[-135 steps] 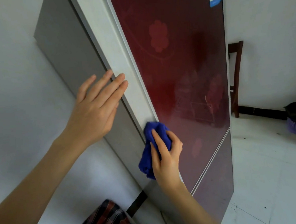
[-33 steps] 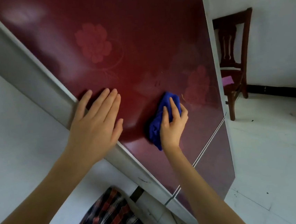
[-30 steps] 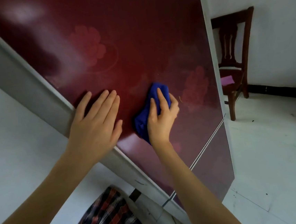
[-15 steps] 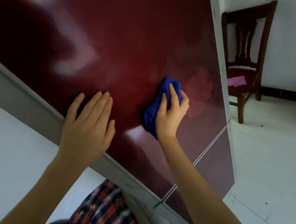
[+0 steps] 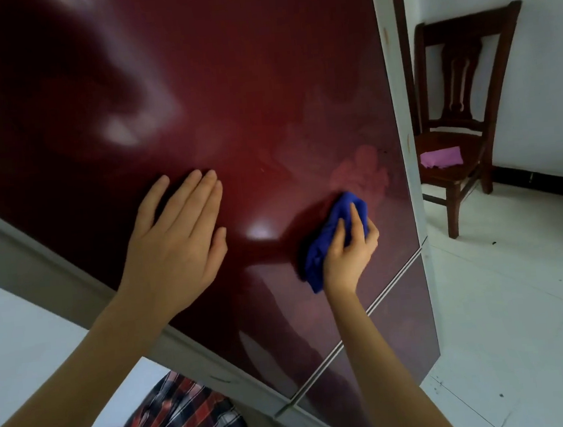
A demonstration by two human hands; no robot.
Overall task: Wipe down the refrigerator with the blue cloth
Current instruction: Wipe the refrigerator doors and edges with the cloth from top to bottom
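Observation:
A glossy dark red refrigerator (image 5: 226, 81) with faint flower prints fills most of the view, its grey side edge running along the lower left. My left hand (image 5: 176, 247) lies flat on the upper door with straight fingers. To its right, my right hand (image 5: 349, 255) grips a bunched blue cloth (image 5: 327, 240) and presses it against the door, just above the seam between the upper and lower doors and near the door's right edge.
A dark wooden chair (image 5: 462, 109) with a pink cloth (image 5: 441, 158) on its seat stands right of the fridge against the white wall. White tiled floor (image 5: 523, 310) spreads to the right. My plaid clothing (image 5: 177, 426) shows at the bottom.
My right hand has slid the blue cloth to the right and slightly down across the door, toward its right edge. My left hand stays flat on the door.

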